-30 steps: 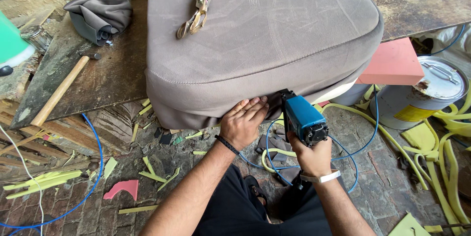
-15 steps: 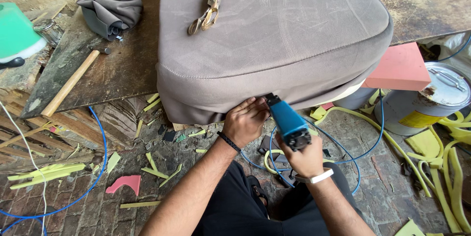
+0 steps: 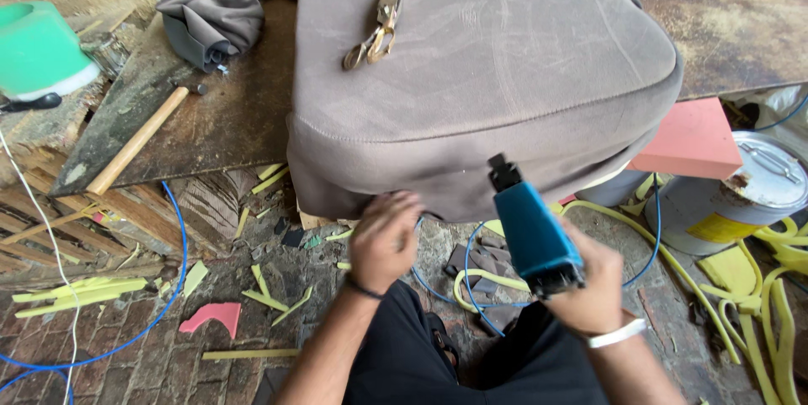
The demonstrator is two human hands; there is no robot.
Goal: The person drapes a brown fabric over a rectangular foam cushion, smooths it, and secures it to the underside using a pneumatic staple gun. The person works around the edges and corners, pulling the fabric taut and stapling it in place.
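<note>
1. Head cam, only view w/ hands in it: left hand (image 3: 383, 241) has its fingers (image 3: 402, 203) curled and pinching the lower edge of the grey seat cushion (image 3: 480, 77), pulling fabric under the front lip. Cushion sits just above and beyond the fingertips, on the edge of a rusty worktable (image 3: 210, 119).
2. Right hand (image 3: 593, 287) is wrapped tight round the grip of a blue staple gun (image 3: 532, 232), fingers closed on it. Nose points up at the cushion's front wall, just right of the left fingertips, close but can't tell if it's touching the fabric.
3. Step, imo: tacking the cover down along the bottom edge. Next move prob needs the nose pressed flat on the bit the left fingers are stretching, w/ those fingers kept off to the side.
4. Other stuff: scissors (image 3: 376, 26) on top of the cushion, well beyond the fingers; hammer (image 3: 139, 140) far left on the table; blue hose (image 3: 172, 287) on the brick floor; pink foam block (image 3: 690, 140) and a metal tin (image 3: 749, 194) off to the right.
</note>
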